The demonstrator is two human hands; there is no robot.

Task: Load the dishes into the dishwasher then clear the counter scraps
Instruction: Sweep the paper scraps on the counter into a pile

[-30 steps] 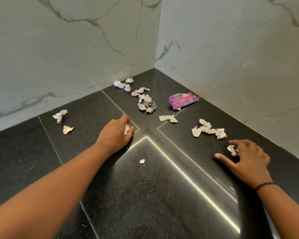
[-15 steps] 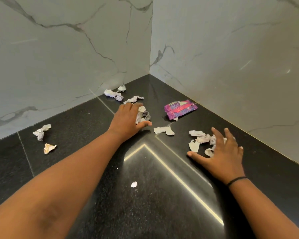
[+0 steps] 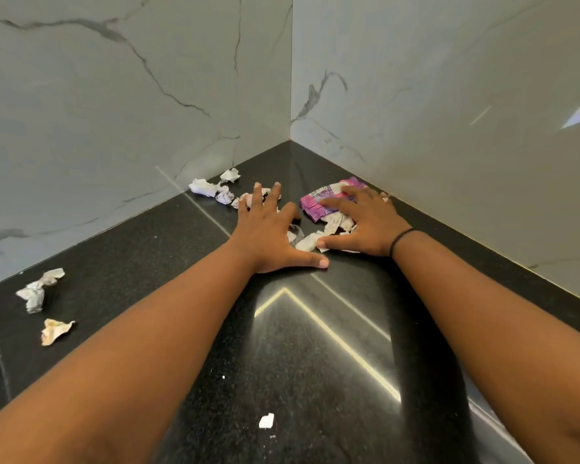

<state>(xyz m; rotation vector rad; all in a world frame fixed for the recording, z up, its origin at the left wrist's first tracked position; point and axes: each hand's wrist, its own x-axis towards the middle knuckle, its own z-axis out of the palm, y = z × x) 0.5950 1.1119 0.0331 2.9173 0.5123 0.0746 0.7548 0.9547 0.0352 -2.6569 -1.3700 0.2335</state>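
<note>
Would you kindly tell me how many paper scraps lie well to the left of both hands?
2: a grey-white crumpled scrap near the left wall, and a yellowish scrap just in front of it. More scraps may be hidden beneath the left hand.

Both flat hands (image 3: 268,234) (image 3: 365,226) press paper scraps (image 3: 318,237) on counter (image 3: 281,363)

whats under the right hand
The right hand lies flat, fingers on the crinkled pink-purple plastic wrapper, palm over torn white paper scraps. Anything beneath the palm itself is hidden.
</note>
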